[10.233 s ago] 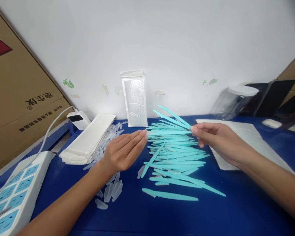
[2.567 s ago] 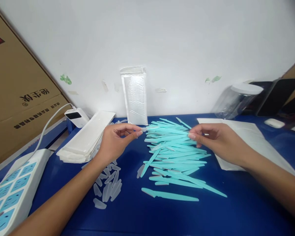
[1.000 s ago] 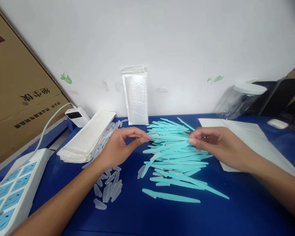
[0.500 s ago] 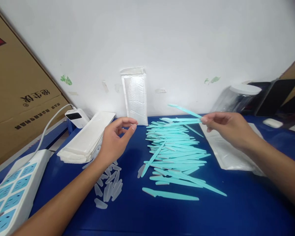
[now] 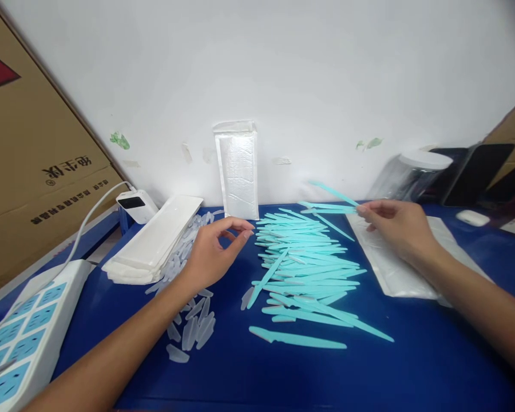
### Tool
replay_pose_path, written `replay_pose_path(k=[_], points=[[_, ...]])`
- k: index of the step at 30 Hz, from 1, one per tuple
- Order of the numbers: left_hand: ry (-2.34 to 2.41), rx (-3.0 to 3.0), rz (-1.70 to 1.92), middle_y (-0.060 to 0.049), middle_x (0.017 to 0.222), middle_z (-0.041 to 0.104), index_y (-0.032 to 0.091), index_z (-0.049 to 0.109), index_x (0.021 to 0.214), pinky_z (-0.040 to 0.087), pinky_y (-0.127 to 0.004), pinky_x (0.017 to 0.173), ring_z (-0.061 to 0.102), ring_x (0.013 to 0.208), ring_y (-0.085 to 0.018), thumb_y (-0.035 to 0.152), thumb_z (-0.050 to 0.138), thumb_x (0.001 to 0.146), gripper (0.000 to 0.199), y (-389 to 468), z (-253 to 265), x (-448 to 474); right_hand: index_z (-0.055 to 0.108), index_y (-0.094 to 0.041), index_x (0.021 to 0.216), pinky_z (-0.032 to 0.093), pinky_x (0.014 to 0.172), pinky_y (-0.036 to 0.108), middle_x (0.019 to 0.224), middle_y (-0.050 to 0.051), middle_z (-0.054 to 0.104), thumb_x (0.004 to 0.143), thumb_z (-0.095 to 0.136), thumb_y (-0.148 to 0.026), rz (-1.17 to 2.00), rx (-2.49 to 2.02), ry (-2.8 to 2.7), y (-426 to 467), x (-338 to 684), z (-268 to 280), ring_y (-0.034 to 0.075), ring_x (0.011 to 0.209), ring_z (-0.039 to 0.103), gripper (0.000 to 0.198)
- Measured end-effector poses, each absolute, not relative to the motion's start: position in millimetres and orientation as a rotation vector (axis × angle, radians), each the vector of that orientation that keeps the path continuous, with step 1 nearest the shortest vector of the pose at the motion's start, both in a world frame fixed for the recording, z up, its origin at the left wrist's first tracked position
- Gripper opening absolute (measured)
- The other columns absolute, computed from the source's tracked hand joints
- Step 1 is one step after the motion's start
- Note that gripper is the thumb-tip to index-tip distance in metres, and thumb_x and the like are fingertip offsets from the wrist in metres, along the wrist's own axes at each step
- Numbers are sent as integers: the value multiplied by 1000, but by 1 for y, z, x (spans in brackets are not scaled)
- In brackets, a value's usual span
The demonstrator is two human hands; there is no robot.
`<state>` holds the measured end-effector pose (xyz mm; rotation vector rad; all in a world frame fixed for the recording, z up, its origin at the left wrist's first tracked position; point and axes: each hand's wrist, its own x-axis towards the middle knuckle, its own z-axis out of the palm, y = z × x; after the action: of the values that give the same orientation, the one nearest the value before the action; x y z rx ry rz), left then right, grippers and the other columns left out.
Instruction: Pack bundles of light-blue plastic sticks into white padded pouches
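Observation:
In the head view, my right hand (image 5: 397,226) pinches a few turquoise eyebrow razors (image 5: 332,207) by one end, above the far right of the pile. They fan out to the left. My left hand (image 5: 218,246) hovers left of the pile, thumb and index tips brought together, with nothing visible between them. Below and between the hands lies a heap of turquoise eyebrow razors (image 5: 309,266), mostly side by side. One separate razor (image 5: 298,339) lies nearest me. Translucent blade caps (image 5: 191,332) are scattered under and around my left forearm, which hides some of them.
White padded pouches (image 5: 154,237) are stacked at left; a silvery pouch (image 5: 240,171) leans on the wall. Another pouch (image 5: 395,274) lies under my right hand. A power strip (image 5: 64,320), a white cabled device (image 5: 137,206), a clear jar (image 5: 407,177) and an earbud case (image 5: 472,218) stand around.
My right hand has drawn slightly right with its razors, away from the heap. My left hand has shifted a little right and down, uncovering more blade caps.

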<state>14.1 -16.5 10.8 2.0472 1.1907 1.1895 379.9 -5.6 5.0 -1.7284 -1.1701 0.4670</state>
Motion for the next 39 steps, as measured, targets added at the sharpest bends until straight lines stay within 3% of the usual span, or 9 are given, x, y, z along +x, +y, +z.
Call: replay_pose_path(k=[7,13,16,19,23,27,32,37,39], points=[[1200,2071,1164,-3,103,81,22,80,104,55,-29,80,73,96,-20,32,72,97,14,-17,10,15,79,-12,88,52,62,30,81,7,74,86,81,-26,534,-1670,-1086,-8,378,10,15,63,61,14],[1184,2102,1002,-3,102,83,24,84,106,53,-29,75,70,81,-18,41,72,99,22,-26,11,20,81,-17,91,54,67,29,97,8,75,78,89,-47,796,-1443,-1022,-23,359,6,15,74,62,34],[1084,2076,876,-4,106,83,25,83,120,52,-29,73,70,82,-19,45,68,101,31,-38,10,28,82,-21,86,50,61,27,90,4,70,72,94,-53,1020,-1278,-1002,-43,337,7,12,68,55,38],[957,2002,835,-4,107,83,25,78,132,53,-30,76,71,87,-20,46,65,104,37,-52,11,39,81,-23,89,46,59,26,79,1,64,77,92,-53,1099,-1233,-1089,-64,317,9,11,64,52,34],[859,1902,865,-3,102,82,24,83,117,53,-31,87,71,88,-19,43,56,109,34,-69,11,52,79,-24,93,46,60,26,66,-1,62,87,84,-55,1108,-1244,-1249,-80,302,9,14,63,55,32],[954,1786,891,-4,92,81,23,85,102,52,-28,74,67,75,-17,49,47,111,47,-75,5,55,78,-24,90,47,57,25,68,0,65,91,79,-55,1100,-1262,-1420,-87,294,8,14,61,59,32],[968,1648,981,-7,82,78,18,84,91,51,-27,68,65,70,-16,53,51,109,51,-71,2,56,78,-25,86,46,49,22,70,-1,63,88,83,-52,1106,-1226,-1490,-93,287,12,13,58,57,28],[877,1451,1046,-6,84,79,16,74,120,54,-26,64,64,65,-14,50,60,106,39,-66,5,60,77,-24,86,53,52,23,77,0,67,92,78,-52,1140,-1209,-1562,-92,285,13,13,62,59,29],[851,1436,1041,-6,81,78,15,72,120,54,-27,63,65,65,-15,50,60,106,39,-66,6,60,77,-24,88,55,55,25,81,2,69,94,75,-53,1116,-1221,-1599,-92,286,12,15,66,61,30]])
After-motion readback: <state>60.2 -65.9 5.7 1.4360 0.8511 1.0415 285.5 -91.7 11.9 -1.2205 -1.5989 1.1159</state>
